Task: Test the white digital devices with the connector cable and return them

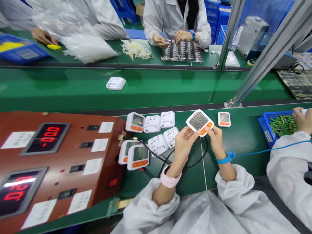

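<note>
Between my two hands is a white digital thermometer-like display unit (pixel 198 121) with orange buttons, its LCD lit with digits. My left hand (pixel 185 140) grips its lower left edge, and my right hand (pixel 214 138) pinches its lower right corner, thumb by the orange buttons. To the left lie several similar units: some face up, such as the front one (pixel 138 157), others back up, such as the white one (pixel 158 145). Black cables (pixel 203 155) run on the bench beneath my hands. A smaller unit (pixel 224 119) lies face up to the right.
A brown test box (pixel 80 175) with red digits fills the left. One white unit (pixel 116 83) lies on the green conveyor (pixel 156 87). At right, a co-worker's hand (pixel 302 120) is over a blue bin (pixel 265 130) of batteries. A metal post (pixel 263 61) slants across. Co-workers sit opposite.
</note>
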`<state>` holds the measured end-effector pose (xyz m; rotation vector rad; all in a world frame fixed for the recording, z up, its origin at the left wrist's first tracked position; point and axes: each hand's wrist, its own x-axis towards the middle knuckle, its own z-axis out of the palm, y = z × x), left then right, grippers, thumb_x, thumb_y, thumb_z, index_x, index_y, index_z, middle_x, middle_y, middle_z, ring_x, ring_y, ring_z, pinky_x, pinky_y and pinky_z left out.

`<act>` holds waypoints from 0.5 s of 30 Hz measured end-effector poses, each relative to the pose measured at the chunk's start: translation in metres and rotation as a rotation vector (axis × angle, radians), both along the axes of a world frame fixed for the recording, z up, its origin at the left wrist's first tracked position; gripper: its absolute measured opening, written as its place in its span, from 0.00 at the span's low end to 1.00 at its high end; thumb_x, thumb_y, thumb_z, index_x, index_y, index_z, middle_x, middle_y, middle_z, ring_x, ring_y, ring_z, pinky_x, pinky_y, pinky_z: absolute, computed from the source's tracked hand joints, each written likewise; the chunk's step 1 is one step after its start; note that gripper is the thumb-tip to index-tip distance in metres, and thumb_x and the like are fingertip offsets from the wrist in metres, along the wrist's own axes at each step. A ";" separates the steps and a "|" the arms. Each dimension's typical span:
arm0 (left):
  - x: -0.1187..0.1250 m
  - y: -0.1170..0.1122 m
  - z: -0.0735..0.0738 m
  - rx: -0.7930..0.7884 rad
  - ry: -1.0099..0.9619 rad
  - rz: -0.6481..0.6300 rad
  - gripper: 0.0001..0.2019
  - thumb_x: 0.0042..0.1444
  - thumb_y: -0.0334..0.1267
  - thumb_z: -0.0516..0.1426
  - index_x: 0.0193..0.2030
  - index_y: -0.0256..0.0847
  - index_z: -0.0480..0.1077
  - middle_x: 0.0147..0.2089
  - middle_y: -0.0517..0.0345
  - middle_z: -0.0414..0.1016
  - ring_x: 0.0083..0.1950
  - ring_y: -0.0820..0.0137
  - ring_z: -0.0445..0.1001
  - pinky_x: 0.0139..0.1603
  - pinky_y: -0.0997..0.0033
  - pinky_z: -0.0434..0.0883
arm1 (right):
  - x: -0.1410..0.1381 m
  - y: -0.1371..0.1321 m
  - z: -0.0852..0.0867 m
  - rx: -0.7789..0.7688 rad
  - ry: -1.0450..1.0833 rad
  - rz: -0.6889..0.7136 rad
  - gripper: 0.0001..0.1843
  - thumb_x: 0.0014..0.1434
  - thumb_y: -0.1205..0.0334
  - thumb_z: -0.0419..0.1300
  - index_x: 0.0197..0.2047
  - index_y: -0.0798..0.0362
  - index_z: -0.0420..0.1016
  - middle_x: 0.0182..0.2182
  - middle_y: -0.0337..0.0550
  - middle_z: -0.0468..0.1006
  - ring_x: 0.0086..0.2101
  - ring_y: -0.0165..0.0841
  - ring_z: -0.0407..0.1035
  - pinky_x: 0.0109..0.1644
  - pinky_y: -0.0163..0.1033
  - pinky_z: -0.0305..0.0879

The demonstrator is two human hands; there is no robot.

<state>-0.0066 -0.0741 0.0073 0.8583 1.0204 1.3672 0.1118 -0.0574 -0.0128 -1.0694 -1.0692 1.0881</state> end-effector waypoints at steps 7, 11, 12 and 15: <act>-0.001 0.006 0.002 -0.005 -0.074 0.019 0.31 0.44 0.45 0.67 0.54 0.38 0.64 0.57 0.47 0.69 0.53 0.67 0.72 0.52 0.72 0.70 | -0.006 -0.005 0.007 0.438 -0.500 -0.061 0.12 0.52 0.64 0.64 0.42 0.54 0.76 0.40 0.45 0.76 0.42 0.33 0.70 0.49 0.39 0.67; -0.004 0.012 -0.002 -0.036 0.041 0.097 0.28 0.44 0.46 0.66 0.50 0.36 0.66 0.54 0.45 0.71 0.50 0.65 0.73 0.49 0.69 0.71 | -0.015 -0.006 0.001 0.466 -0.560 0.097 0.21 0.53 0.70 0.59 0.51 0.53 0.71 0.49 0.48 0.72 0.50 0.35 0.68 0.56 0.40 0.66; -0.004 0.013 -0.005 -0.030 0.072 0.114 0.28 0.44 0.46 0.66 0.50 0.36 0.65 0.53 0.45 0.71 0.50 0.64 0.73 0.49 0.67 0.71 | -0.017 -0.006 -0.004 0.446 -0.560 0.117 0.23 0.54 0.69 0.58 0.54 0.53 0.68 0.50 0.49 0.72 0.50 0.34 0.68 0.55 0.40 0.67; -0.005 0.014 -0.013 0.014 0.183 0.136 0.28 0.45 0.44 0.65 0.51 0.37 0.64 0.53 0.46 0.70 0.49 0.65 0.73 0.49 0.66 0.71 | -0.019 -0.003 -0.019 0.364 -0.583 0.168 0.26 0.58 0.68 0.53 0.60 0.55 0.62 0.53 0.51 0.71 0.45 0.32 0.72 0.49 0.37 0.70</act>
